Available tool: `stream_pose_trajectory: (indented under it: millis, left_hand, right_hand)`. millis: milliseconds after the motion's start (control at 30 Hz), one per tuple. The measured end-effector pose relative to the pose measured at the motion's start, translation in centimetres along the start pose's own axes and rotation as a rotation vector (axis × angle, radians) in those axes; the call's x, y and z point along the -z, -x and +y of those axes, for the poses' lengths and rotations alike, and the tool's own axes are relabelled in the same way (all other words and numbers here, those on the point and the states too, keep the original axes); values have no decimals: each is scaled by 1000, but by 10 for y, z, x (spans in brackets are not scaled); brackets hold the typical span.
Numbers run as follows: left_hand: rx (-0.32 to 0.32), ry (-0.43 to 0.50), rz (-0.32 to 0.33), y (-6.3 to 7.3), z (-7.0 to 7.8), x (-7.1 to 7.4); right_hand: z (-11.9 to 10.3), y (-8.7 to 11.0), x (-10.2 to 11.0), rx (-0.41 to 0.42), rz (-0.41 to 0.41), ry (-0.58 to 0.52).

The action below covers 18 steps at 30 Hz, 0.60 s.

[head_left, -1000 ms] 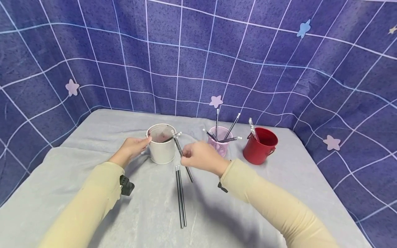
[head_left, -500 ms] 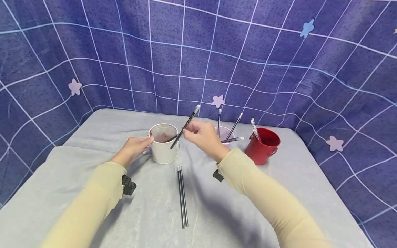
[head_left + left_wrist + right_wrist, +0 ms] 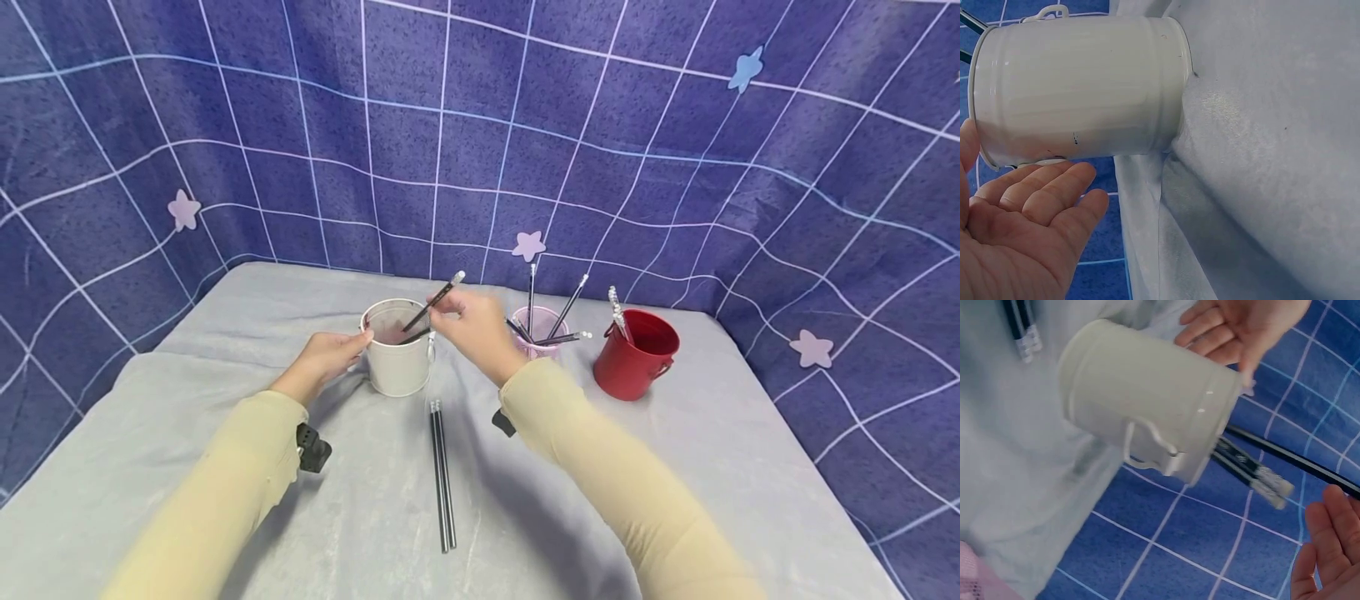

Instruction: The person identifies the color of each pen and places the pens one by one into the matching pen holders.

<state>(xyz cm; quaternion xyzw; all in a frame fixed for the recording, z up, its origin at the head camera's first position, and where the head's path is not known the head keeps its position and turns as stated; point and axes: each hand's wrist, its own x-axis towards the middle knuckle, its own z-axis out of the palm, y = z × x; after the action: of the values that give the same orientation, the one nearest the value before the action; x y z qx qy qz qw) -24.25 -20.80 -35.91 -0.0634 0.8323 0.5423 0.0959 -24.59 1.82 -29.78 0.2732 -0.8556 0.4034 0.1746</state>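
My left hand [image 3: 330,358] steadies a white bucket [image 3: 397,371], thumb on its rim and fingers along its outer side. In the left wrist view those fingers [image 3: 1054,194] lie at the bucket's wall. With my right hand [image 3: 474,329] I pinch a black pencil [image 3: 438,300] near its middle. It slants, white eraser end up and to the right, its lower end inside the bucket's mouth. Other black pencils [image 3: 1238,464] lean out of the bucket beside its handle, their eraser ends showing in the right wrist view.
Two black pencils [image 3: 442,483] lie side by side on the grey cloth [image 3: 360,500] in front of the bucket. A pink mesh holder [image 3: 542,353] with several pencils and a red bucket [image 3: 627,372] with eraser-tipped pencils [image 3: 617,308] stand to the right. Behind hangs a blue gridded curtain [image 3: 480,125].
My right hand has raised the pencil from beside the bucket, turned it eraser end up, then moved left and put its lower end in the bucket's mouth. My left hand has stayed.
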Motion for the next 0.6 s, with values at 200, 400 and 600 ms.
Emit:
stream_pose_trajectory:
  millis: [200,400,600]
  left_hand:
    - [4,-7,2,-1,-1,1]
    - [3,13,4,-1,0,0]
    - [2,31,-1,0,1,0]
  right_hand:
    - [6,-1,-15,-51,-50,76]
    - [12,-2,-26,-33,-115,121]
    - [15,-2,-31,-18,-116,156]
